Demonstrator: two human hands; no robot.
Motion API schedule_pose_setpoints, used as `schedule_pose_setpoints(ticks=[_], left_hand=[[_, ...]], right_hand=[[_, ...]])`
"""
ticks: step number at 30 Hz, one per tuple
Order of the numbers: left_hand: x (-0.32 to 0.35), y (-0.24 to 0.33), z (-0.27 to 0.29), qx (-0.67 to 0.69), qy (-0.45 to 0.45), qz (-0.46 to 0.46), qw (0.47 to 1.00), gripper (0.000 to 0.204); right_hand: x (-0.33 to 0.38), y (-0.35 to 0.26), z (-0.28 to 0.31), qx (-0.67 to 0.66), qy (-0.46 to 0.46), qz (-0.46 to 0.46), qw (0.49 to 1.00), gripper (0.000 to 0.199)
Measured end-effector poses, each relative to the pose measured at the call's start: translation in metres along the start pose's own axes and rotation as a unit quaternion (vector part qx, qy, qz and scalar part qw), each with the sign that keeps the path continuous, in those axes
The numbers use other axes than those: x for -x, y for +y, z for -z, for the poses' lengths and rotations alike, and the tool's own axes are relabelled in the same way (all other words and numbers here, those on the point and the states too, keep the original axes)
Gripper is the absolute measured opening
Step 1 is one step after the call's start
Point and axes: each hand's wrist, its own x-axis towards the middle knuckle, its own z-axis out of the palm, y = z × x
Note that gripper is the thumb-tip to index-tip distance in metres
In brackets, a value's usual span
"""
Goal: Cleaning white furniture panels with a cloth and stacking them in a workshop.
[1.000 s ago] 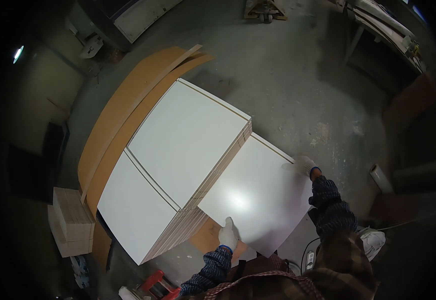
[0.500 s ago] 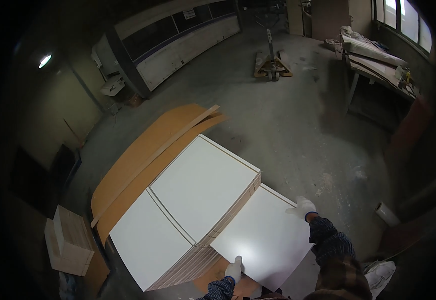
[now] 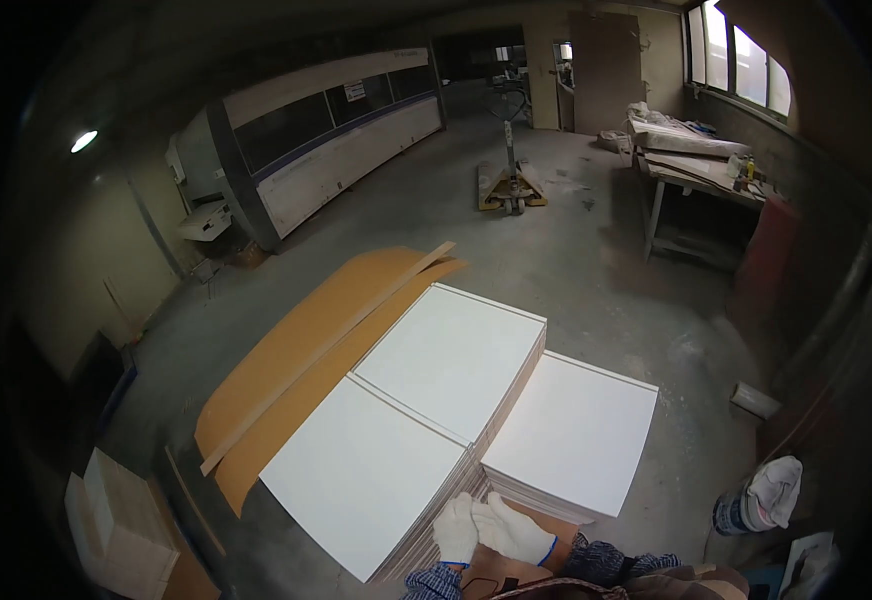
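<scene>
My left hand [image 3: 455, 530] and my right hand [image 3: 515, 531], both in white gloves, meet low in front of me beside the stacks. Their fingers are curled and pressed together at the tips; whatever lies between them, if anything, is hidden. Just to the right is a stack of white panels [image 3: 576, 425]. Left of my hands stands another stack of white panels [image 3: 366, 470], and behind it a third white panel stack [image 3: 451, 350] sits edge to edge with it. Neither hand is gripping a panel.
A brown sheet [image 3: 286, 360] with a long wooden strip [image 3: 331, 355] on it lies left of the stacks. Pale boards [image 3: 126, 520] are piled at lower left. A pallet jack [image 3: 512, 190] stands ahead, a cluttered workbench [image 3: 696, 170] at far right, a bucket [image 3: 741, 512] at lower right.
My hands have left the white panel on the right, which now lies squared on its stack. Both hands have come together near the stack corner. The view has tilted up.
</scene>
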Motion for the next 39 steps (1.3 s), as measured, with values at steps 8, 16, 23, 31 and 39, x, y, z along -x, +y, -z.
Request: schedule_pose_setpoints(ticks=[8, 16, 23, 31, 39], left_hand=[[-0.037, -0.041, 0.225, 0.154, 0.188, 0.028, 0.97, 0.042], [0.058, -0.043, 0.181, 0.394, -0.288, -0.042, 0.872, 0.038], [0.084, -0.069, 0.171, 0.582, -0.523, 0.153, 0.604, 0.046], [0.088, -0.095, 0.258, 0.38, -0.422, -0.104, 0.816, 0.065], [0.13, -0.185, 0.372, 0.425, -0.154, 0.206, 0.868, 0.049]], right_hand=[[0.009, 0.128, -0.041, 0.411, 0.105, -0.105, 0.899, 0.054], [-0.006, 0.177, -0.074, 0.345, 0.184, 0.288, 0.874, 0.06], [0.004, 0.193, -0.044, 0.274, 0.379, 0.254, 0.847, 0.021], [-0.073, 0.187, -0.066, 0.364, 0.324, 0.239, 0.84, 0.021], [-0.175, 0.127, -0.111, 0.339, 0.32, 0.291, 0.835, 0.041]])
